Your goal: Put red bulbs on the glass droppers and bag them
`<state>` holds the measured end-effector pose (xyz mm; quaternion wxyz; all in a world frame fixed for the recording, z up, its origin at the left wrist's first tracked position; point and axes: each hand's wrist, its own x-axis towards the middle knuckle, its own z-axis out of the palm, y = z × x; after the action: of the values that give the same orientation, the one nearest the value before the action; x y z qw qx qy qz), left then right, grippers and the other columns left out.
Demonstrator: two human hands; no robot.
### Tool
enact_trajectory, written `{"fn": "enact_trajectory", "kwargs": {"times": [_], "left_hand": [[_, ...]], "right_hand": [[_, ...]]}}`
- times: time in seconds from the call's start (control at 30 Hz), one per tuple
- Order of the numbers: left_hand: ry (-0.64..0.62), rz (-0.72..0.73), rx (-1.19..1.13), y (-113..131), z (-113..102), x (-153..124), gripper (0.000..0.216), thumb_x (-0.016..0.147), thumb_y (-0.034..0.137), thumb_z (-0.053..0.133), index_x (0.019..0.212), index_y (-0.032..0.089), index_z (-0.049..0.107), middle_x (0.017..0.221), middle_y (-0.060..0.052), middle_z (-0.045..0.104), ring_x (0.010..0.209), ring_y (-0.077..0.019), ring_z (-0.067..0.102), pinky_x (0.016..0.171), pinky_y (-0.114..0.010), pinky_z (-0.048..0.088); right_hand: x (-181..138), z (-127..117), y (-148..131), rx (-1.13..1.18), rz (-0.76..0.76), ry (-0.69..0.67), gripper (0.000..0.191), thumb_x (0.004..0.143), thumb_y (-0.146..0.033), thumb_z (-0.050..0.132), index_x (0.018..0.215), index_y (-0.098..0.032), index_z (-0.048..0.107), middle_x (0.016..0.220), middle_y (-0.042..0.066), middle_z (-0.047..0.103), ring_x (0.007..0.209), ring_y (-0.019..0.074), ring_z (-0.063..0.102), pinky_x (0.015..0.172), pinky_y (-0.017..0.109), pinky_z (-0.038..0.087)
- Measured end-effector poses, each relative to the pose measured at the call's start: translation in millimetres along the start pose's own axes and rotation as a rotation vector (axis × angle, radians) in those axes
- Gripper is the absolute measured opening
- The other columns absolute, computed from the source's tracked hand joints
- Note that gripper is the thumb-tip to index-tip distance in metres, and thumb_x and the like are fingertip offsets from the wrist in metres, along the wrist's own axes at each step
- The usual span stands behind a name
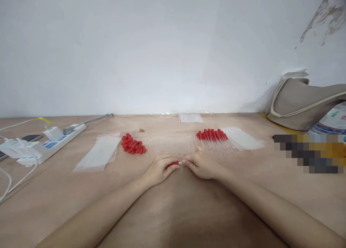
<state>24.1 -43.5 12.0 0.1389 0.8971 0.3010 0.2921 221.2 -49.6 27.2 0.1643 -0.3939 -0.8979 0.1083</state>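
Observation:
My left hand [160, 170] is closed around a red rubber dropper bulb [173, 164], its open end facing right. Pinched in my right hand [201, 164] is a clear dropper tube [180, 163]; its end meets the bulb's mouth, though how far it sits inside I cannot tell. Just beyond my hands lies a row of clear tubes [170, 146] side by side. A pile of loose red bulbs [132, 145] is left of that row. On its right, several droppers [214, 136] with red bulbs fitted lie with their tubes pointing toward me.
Clear zip bags lie in a left stack [97, 152], a right stack [244, 138] and singly [190, 118] by the wall. A power strip [54, 143] with chargers and cables occupies the left. A grey-beige bag [305, 100] stands at the back right.

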Motion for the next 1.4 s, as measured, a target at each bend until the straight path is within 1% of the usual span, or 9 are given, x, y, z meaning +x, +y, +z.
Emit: {"fn": "enact_trajectory", "kwargs": {"times": [0.2,0.5,0.73,0.87,0.97,1.03,1.1,1.23,1.4], "left_hand": [[0.122,-0.124,-0.141,-6.1,-1.8,-2.4,0.022,0.082,0.028,0.05,0.099,0.018,0.06,0.087,-0.004,0.063,0.079,-0.0141,0.057,0.071,-0.025,0.045],[0.127,-0.126,-0.176,-2.8,-1.7,-4.3,0.021,0.081,0.03,0.052,0.091,0.017,0.065,0.081,-0.005,0.066,0.073,-0.0146,0.059,0.068,-0.025,0.047],[0.161,-0.102,-0.181,-3.3,-0.6,-4.1,0.02,0.08,0.028,0.053,0.092,0.017,0.065,0.082,-0.005,0.066,0.074,-0.0146,0.06,0.068,-0.026,0.047],[0.152,-0.141,-0.19,-8.0,-0.7,-3.5,0.02,0.08,0.028,0.053,0.095,0.018,0.063,0.085,-0.004,0.065,0.077,-0.0141,0.059,0.07,-0.026,0.047],[0.183,-0.164,-0.117,-11.1,-1.8,-4.9,0.038,0.074,0.032,0.061,0.109,0.019,0.054,0.092,-0.005,0.06,0.081,-0.0154,0.056,0.073,-0.029,0.046],[0.24,-0.185,-0.063,-12.2,-2.5,-6.2,0.051,0.069,0.034,0.065,0.115,0.02,0.048,0.095,-0.005,0.056,0.081,-0.0154,0.054,0.072,-0.029,0.046],[0.261,-0.196,-0.035,-12.2,-2.9,-7.3,0.048,0.07,0.032,0.064,0.114,0.019,0.047,0.092,-0.005,0.053,0.077,-0.0141,0.052,0.069,-0.028,0.046],[0.156,-0.133,-0.035,-9.0,-3.0,-8.1,0.035,0.075,0.025,0.057,0.109,0.019,0.049,0.089,-0.004,0.05,0.075,-0.0125,0.05,0.065,-0.024,0.044],[0.087,-0.086,-0.04,-5.4,-4.1,-7.4,0.026,0.077,0.022,0.054,0.103,0.02,0.053,0.096,-0.005,0.05,0.073,-0.0115,0.049,0.064,-0.024,0.044]], "right_hand": [[-5.0,-1.9,1.7,0.075,0.003,0.113,0.021,0.086,-0.028,0.038,0.095,-0.019,0.054,0.079,0.002,0.064,0.069,0.0131,0.054,0.076,0.03,0.029],[-4.0,18.6,5.4,0.002,-0.025,0.313,0.026,0.087,-0.024,0.035,0.076,-0.018,0.058,0.064,-0.001,0.062,0.053,0.009,0.044,0.069,0.029,0.023],[-2.1,18.4,2.8,-0.02,0.025,0.251,0.033,0.089,-0.026,0.031,0.067,-0.016,0.053,0.059,-0.002,0.058,0.051,0.0081,0.039,0.069,0.027,0.022],[-2.2,8.6,-1.0,-0.098,-0.005,0.204,0.026,0.088,-0.028,0.034,0.078,-0.018,0.056,0.071,0.001,0.061,0.065,0.0118,0.048,0.069,0.028,0.023],[-5.1,-2.7,0.9,-0.161,-0.039,0.162,0.023,0.085,-0.028,0.041,0.076,-0.017,0.059,0.077,0.004,0.061,0.076,0.0151,0.05,0.069,0.028,0.026],[-5.8,-11.5,9.2,-0.108,0.045,0.179,0.021,0.083,-0.027,0.043,0.075,-0.017,0.06,0.077,0.004,0.061,0.073,0.0144,0.051,0.066,0.026,0.03],[-3.9,-20.5,23.3,-0.015,0.241,0.258,0.021,0.081,-0.026,0.043,0.075,-0.017,0.062,0.074,0.004,0.062,0.066,0.0131,0.053,0.06,0.023,0.032],[6.3,-33.2,56.1,-0.015,0.641,0.399,0.024,0.075,-0.031,0.048,0.061,-0.017,0.061,0.06,0.003,0.061,0.059,0.0146,0.053,0.056,0.023,0.034],[17.9,-27.5,76.0,-0.123,0.735,0.363,0.035,0.073,-0.033,0.045,0.042,-0.018,0.052,0.05,0.004,0.057,0.057,0.016,0.053,0.056,0.025,0.034]]}}
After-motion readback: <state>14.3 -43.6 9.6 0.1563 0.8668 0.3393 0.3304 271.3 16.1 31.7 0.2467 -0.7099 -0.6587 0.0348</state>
